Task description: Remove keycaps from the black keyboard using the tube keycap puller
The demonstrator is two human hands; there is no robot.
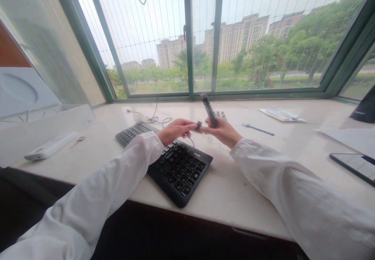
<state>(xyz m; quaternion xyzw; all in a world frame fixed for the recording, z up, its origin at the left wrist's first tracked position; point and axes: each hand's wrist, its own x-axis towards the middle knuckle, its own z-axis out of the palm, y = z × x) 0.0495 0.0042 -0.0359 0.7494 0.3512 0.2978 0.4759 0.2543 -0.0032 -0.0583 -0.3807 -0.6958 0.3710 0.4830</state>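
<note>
My right hand (224,130) is closed around a slim dark stick-shaped device (208,108) that tilts up and to the left above the white window ledge (234,182). My left hand (175,130) pinches a small dark plug (199,125) on a thin cable right at the device's lower end. Both hands hover above the far end of a black keyboard (172,166) lying at a slant on the ledge. Both arms wear white sleeves.
A white oblong device (51,146) lies at the left, and a white cable (155,118) runs by the window frame. A blue pen (259,129) and a leaflet (281,114) lie at the right. A dark tablet (353,166) sits by the right edge.
</note>
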